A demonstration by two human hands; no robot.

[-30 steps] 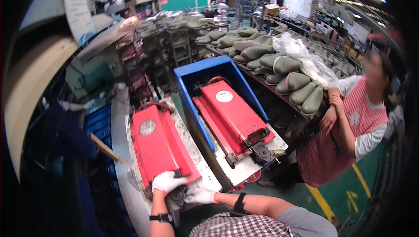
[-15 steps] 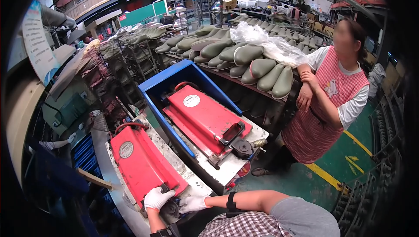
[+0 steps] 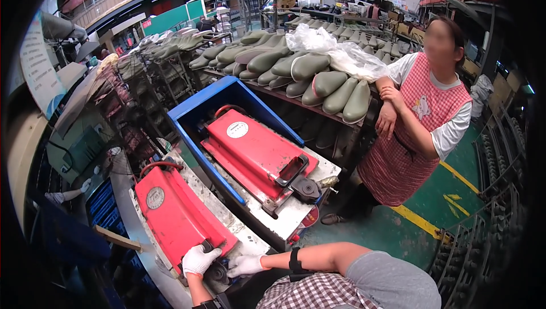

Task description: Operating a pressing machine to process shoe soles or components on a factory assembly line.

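Observation:
My left hand (image 3: 199, 260), in a white knit glove, is closed round the black handle (image 3: 209, 246) at the near end of a long red machine cover (image 3: 181, 212). Beside it sits a round black knob-like part (image 3: 216, 273). My right hand (image 3: 245, 266), also gloved, reaches in from the right with its fingers drawn together at that part's edge. What those fingers hold, if anything, is too small to make out. The cover lies closed on a worn white base plate (image 3: 250, 245). A round pale label marks its far half.
A second red cover (image 3: 256, 152) with a black handle stands inside a blue frame (image 3: 211, 95) to the right. Behind it, green-grey boots (image 3: 310, 66) and clear plastic (image 3: 358, 60) fill a rack. At the right a person in a red checked apron (image 3: 412, 121) stands with arms crossed.
The whole view has shifted slightly, so everything sits a little further left. Both hands keep their places at the near end of the left red cover.

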